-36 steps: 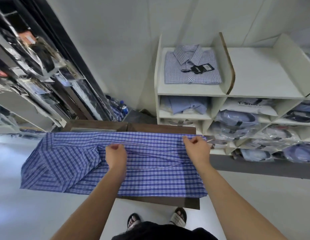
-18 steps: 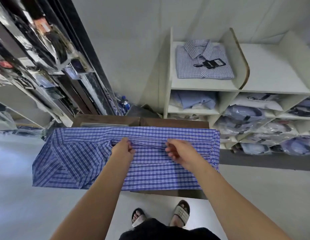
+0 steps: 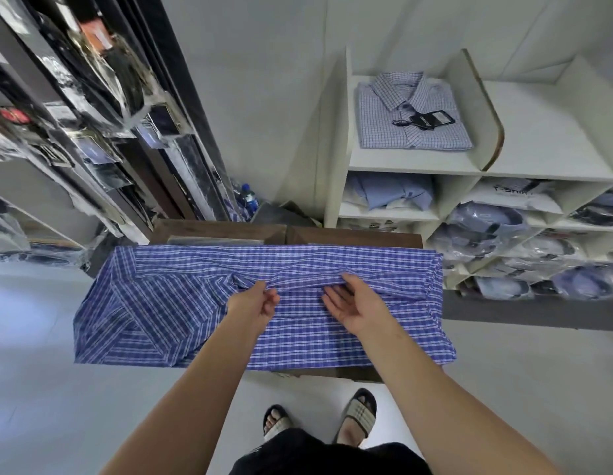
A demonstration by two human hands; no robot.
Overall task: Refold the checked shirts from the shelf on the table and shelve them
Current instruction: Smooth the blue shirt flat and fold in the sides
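Observation:
A dark blue checked shirt (image 3: 332, 323) lies spread across the brown table (image 3: 353, 234), hanging over its left and front edges. My left hand (image 3: 255, 301) pinches a raised fold of the cloth near the shirt's middle. My right hand (image 3: 354, 301) is palm up with its fingers tucked under the same fold, a little to the right. A light blue checked shirt (image 3: 411, 114) with a black tag lies folded on the top of the white shelf unit (image 3: 336, 149).
The shelf unit's lower compartments at right hold several bagged shirts (image 3: 486, 231). Dark racks of packaged goods (image 3: 92, 132) stand at left. A blue bottle (image 3: 248, 198) sits on the floor behind the table. My sandalled feet (image 3: 356, 414) are at the table's front edge.
My right hand slid left along the fold from the shirt's right edge towards the middle and turned palm up. My left hand stayed on the fold. The camera came closer.

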